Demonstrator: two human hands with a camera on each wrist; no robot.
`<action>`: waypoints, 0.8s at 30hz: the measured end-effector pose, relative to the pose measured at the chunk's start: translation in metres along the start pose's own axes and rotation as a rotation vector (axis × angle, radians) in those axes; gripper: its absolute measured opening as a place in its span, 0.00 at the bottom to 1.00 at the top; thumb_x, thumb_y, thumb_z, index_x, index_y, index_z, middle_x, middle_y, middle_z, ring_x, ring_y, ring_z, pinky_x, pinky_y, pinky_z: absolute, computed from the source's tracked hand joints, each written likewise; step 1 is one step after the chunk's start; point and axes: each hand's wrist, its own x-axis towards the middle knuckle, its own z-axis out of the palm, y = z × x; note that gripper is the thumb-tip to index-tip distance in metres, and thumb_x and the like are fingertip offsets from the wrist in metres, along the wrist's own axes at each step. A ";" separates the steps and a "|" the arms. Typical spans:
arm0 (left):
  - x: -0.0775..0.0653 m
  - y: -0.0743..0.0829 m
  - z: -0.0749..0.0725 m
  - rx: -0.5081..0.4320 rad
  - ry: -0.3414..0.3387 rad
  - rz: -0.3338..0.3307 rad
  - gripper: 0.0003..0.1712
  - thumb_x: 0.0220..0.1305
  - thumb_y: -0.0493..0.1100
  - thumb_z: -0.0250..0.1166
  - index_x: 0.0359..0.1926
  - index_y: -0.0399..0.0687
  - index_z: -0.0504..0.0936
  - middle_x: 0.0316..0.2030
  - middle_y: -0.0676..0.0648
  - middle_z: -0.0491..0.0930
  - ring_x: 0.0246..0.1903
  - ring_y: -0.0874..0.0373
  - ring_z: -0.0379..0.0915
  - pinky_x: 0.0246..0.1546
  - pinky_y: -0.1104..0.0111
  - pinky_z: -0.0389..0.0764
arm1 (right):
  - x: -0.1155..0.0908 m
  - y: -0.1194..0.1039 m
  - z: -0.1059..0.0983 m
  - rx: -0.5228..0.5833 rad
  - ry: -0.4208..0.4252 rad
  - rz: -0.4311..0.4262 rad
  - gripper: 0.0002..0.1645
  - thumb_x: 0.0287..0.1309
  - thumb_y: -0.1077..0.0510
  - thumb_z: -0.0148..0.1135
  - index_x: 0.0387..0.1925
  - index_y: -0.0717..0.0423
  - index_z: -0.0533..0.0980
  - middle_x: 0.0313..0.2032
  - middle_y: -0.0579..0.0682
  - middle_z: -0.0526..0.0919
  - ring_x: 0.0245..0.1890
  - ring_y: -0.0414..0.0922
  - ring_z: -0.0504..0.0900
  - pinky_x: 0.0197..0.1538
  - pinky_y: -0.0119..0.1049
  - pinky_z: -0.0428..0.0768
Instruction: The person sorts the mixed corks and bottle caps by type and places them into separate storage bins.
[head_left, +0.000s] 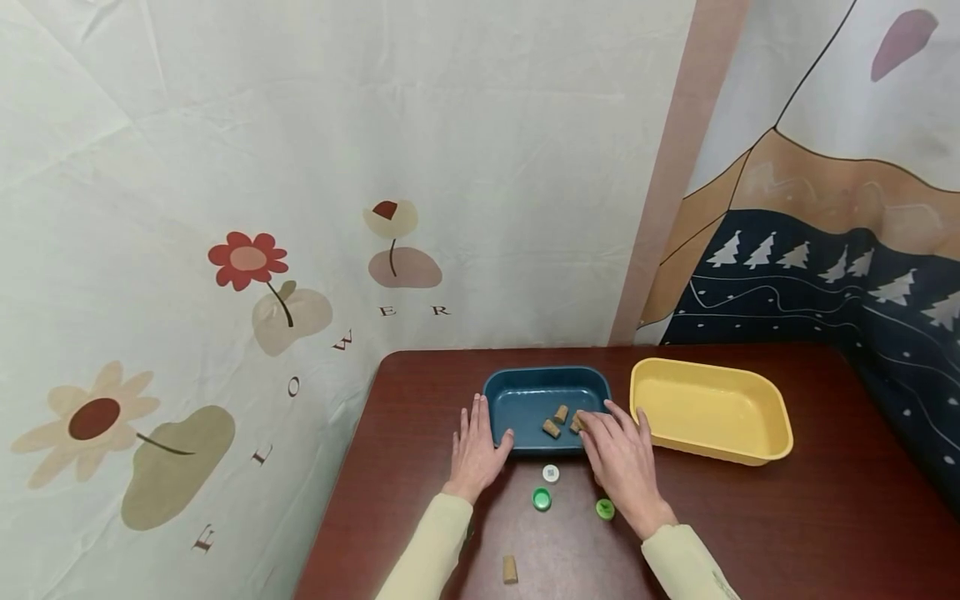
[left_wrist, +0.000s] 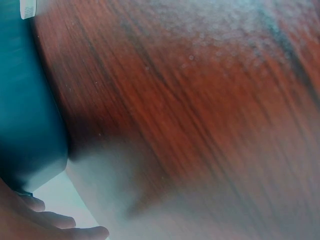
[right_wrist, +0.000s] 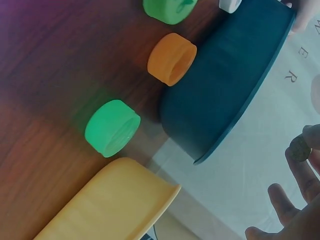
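My right hand (head_left: 621, 457) is over the right end of a blue basin (head_left: 547, 452). In the right wrist view its thumb and finger pinch a cork (right_wrist: 300, 148). Several corks (head_left: 552, 427) lie in the right part of the basin, partly hidden by the fingertips. My left hand (head_left: 477, 450) rests at the basin's left rim with its fingers straight and the thumb spread, holding nothing. Another cork (head_left: 510, 570) lies on the table near the front.
A yellow basin (head_left: 772, 429) stands right of the blue one. On the brown table (head_left: 840, 533) are a white cap (head_left: 551, 473), a green cap (head_left: 542, 499) and another green cap (head_left: 605, 509). An orange cap (right_wrist: 172, 59) shows beside the blue basin in the right wrist view.
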 end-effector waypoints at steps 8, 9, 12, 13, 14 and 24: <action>0.000 0.000 0.001 -0.012 0.034 0.020 0.49 0.72 0.60 0.59 0.83 0.44 0.49 0.82 0.43 0.47 0.79 0.34 0.43 0.69 0.32 0.55 | 0.011 -0.001 0.008 0.008 -0.061 0.052 0.25 0.58 0.59 0.77 0.57 0.52 0.82 0.50 0.54 0.88 0.66 0.59 0.75 0.71 0.72 0.55; -0.001 0.001 0.000 -0.012 0.036 0.021 0.49 0.72 0.60 0.59 0.83 0.43 0.50 0.82 0.43 0.48 0.79 0.34 0.44 0.69 0.32 0.56 | 0.013 -0.001 0.009 0.009 -0.071 0.058 0.25 0.58 0.58 0.76 0.58 0.53 0.82 0.51 0.54 0.88 0.66 0.59 0.75 0.71 0.72 0.54; -0.001 0.002 -0.001 -0.011 0.032 0.017 0.49 0.72 0.60 0.59 0.83 0.43 0.50 0.82 0.42 0.48 0.79 0.34 0.43 0.69 0.32 0.56 | 0.017 -0.001 0.013 0.001 -0.094 0.063 0.24 0.60 0.58 0.75 0.58 0.53 0.83 0.50 0.54 0.88 0.66 0.59 0.75 0.71 0.71 0.54; -0.001 0.002 -0.001 -0.008 0.027 0.014 0.49 0.73 0.60 0.58 0.83 0.44 0.49 0.82 0.43 0.47 0.79 0.34 0.43 0.69 0.33 0.56 | 0.018 0.000 0.015 -0.003 -0.104 0.064 0.23 0.60 0.58 0.75 0.58 0.53 0.83 0.50 0.53 0.88 0.66 0.59 0.75 0.71 0.71 0.54; -0.001 0.002 -0.001 -0.005 0.024 0.013 0.49 0.73 0.60 0.58 0.83 0.44 0.49 0.82 0.43 0.47 0.79 0.35 0.43 0.69 0.33 0.56 | 0.020 0.000 0.016 -0.009 -0.115 0.066 0.23 0.60 0.58 0.75 0.57 0.53 0.83 0.50 0.53 0.88 0.66 0.59 0.75 0.71 0.71 0.55; -0.001 0.001 0.000 0.002 0.015 0.005 0.50 0.73 0.60 0.58 0.83 0.44 0.48 0.82 0.44 0.46 0.79 0.35 0.43 0.69 0.32 0.55 | 0.029 0.005 0.032 -0.031 -0.264 0.099 0.19 0.63 0.56 0.73 0.55 0.52 0.84 0.50 0.53 0.89 0.63 0.60 0.77 0.69 0.72 0.58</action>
